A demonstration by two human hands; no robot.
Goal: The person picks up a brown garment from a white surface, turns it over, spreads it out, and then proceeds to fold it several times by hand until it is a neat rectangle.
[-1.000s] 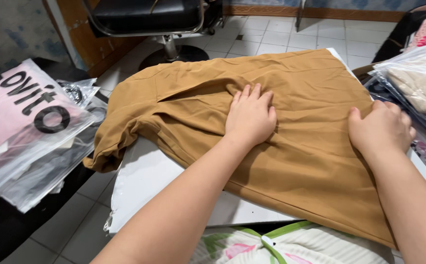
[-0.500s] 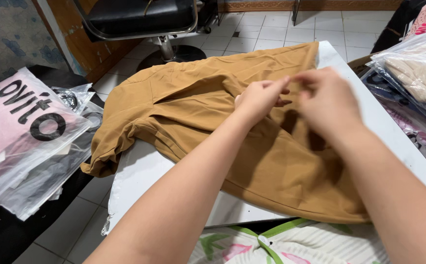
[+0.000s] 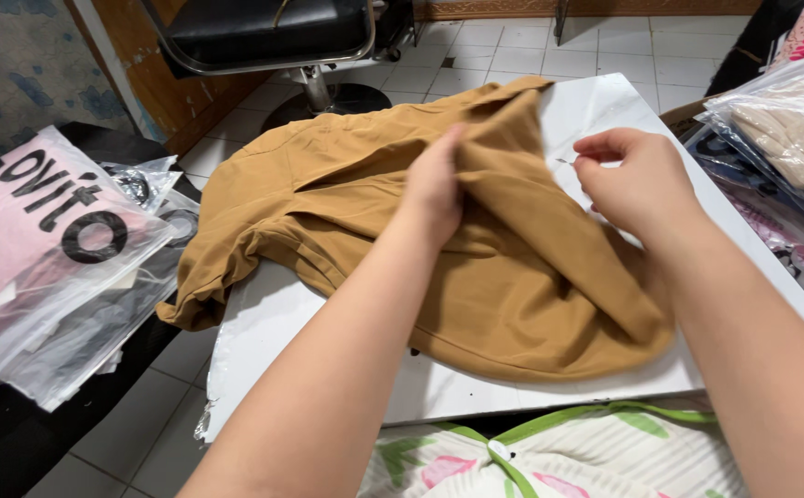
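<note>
Left hand (image 3: 434, 184) now lifts the brown garment (image 3: 531, 277), fingers pinching; right hand (image 3: 637, 180) has released.

Both forearms were left bare, without sleeves; a floral garment (image 3: 549, 456) edged in green was worn below them.

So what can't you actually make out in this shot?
- Head view: the tiny thing pinched by the right hand, too small to tell.
- Left hand fingertips, hidden in a fold of the brown garment.
- Chair top, cut off by the upper edge.
</note>
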